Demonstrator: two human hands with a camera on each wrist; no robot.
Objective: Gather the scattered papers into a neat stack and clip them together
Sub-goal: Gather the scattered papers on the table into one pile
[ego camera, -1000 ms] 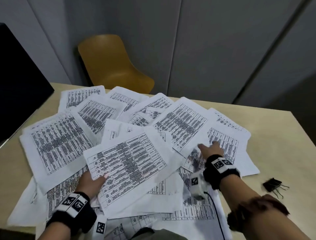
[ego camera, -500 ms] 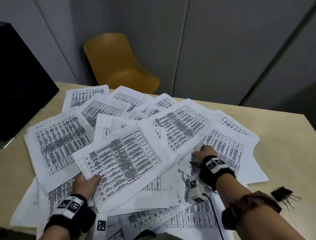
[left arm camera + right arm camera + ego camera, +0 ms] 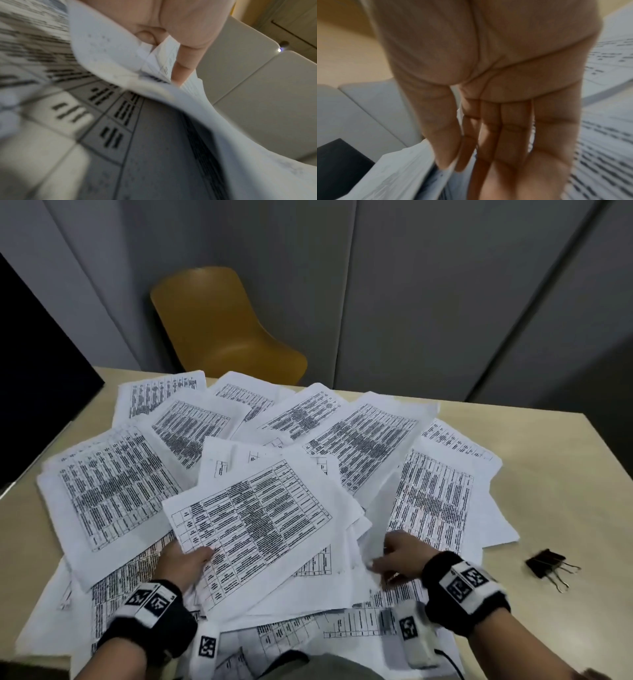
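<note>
Printed sheets [image 3: 113, 491] lie scattered and overlapping across the beige table [image 3: 565, 474]. My left hand [image 3: 186, 559] grips the near-left corner of a small bundle of sheets [image 3: 260, 525] in the middle, thumb on top; the left wrist view shows the thumb [image 3: 185, 65] pressing curled paper [image 3: 106, 56]. My right hand [image 3: 397, 556] is just right of that bundle, its fingers [image 3: 505, 135] nearly straight. Thumb and forefinger pinch the edge of a sheet [image 3: 431, 501] whose left edge is lifted. Black binder clips [image 3: 548, 565] lie on bare table to the right, apart from both hands.
A yellow chair [image 3: 222, 330] stands behind the table's far edge. A black panel [image 3: 34, 371] rises at the left. More sheets hang over the near edge by my body. Bare table shows at the right around the clips.
My right hand has drawn back toward me and to the left, bringing a right-hand sheet toward the middle bundle. My left hand keeps its grip on the bundle.
</note>
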